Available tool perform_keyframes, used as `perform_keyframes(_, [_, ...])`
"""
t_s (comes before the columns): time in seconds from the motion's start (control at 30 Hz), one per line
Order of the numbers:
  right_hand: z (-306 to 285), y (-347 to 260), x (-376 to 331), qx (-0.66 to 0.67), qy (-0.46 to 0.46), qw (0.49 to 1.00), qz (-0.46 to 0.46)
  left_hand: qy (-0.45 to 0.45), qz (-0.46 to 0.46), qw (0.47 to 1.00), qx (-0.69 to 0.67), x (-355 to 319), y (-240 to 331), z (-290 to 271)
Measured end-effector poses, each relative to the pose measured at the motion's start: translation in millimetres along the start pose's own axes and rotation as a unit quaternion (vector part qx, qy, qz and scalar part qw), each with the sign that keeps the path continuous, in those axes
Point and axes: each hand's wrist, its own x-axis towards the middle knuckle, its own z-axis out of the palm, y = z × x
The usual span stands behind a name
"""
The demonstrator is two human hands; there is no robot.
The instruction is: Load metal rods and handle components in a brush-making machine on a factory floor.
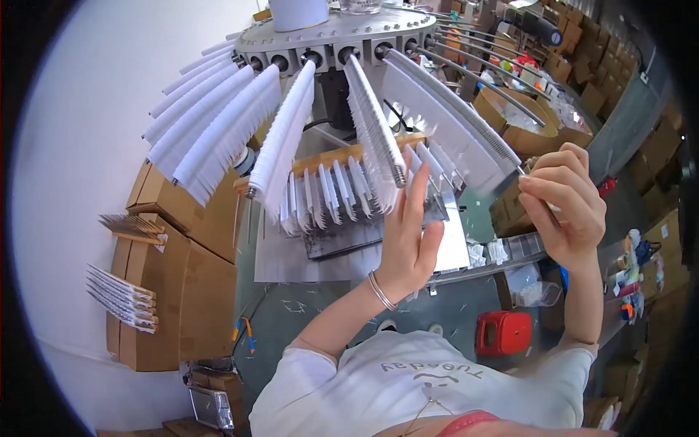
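In front of me a round metal hub [335, 36] carries rods spread out like spokes, many of them strung with thin white strips. At the right, my right hand [571, 207] pinches the tip of a metal rod [466, 116], with white strips hanging below it. My left hand [411, 247] is raised, fingers stretched upward and thumb apart. It is nearest to the end of the middle strip-covered rod [375, 120]; whether the fingers touch its strips I cannot tell. Below, a wooden rack [338, 155] holds several short rods of white strips.
Bare metal rods [502, 87] stick out from the hub's right side. Cardboard boxes [207, 306] stand at the left, with bundles of pins [124, 298] beside them. A red stool [504, 333] is on the floor. An open round carton [510, 116] sits at the far right.
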Motion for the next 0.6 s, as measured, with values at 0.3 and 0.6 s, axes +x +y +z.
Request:
perform_keyframes(0.3, [-2,-4,-32,0.208,0.045,0.974,0.072,0.05,0.036,0.997,-0.036,-1,15,7])
perform_keyframes(0.6, [-75,-77,-116,0.179,0.105,0.968,0.144,0.179,0.138,0.964,0.142,50,23,41])
